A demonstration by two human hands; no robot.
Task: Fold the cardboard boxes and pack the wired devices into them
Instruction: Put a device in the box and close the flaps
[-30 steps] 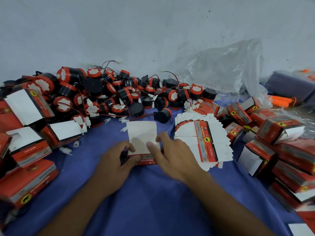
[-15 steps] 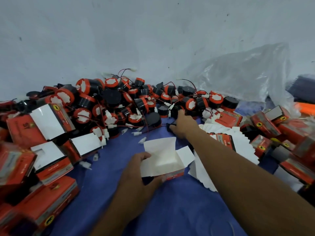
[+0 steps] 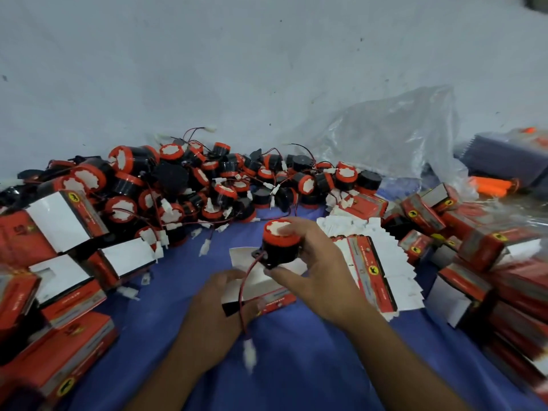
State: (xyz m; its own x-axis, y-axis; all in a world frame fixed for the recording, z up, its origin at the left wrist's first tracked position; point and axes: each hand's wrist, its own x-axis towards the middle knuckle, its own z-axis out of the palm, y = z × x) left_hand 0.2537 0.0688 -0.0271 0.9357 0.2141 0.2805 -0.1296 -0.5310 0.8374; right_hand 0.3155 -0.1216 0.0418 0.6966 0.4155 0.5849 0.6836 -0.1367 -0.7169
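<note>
Device [image 3: 278,244] held in right hand [image 3: 320,262] above open box [image 3: 264,287], left hand [image 3: 216,310] steadying.

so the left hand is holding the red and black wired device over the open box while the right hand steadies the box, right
Not quite: the hands are swapped. The head view shows the right hand holding the red and black wired device over the open box, while the left hand steadies the box. The device's wire with its white connector hangs down.
</note>
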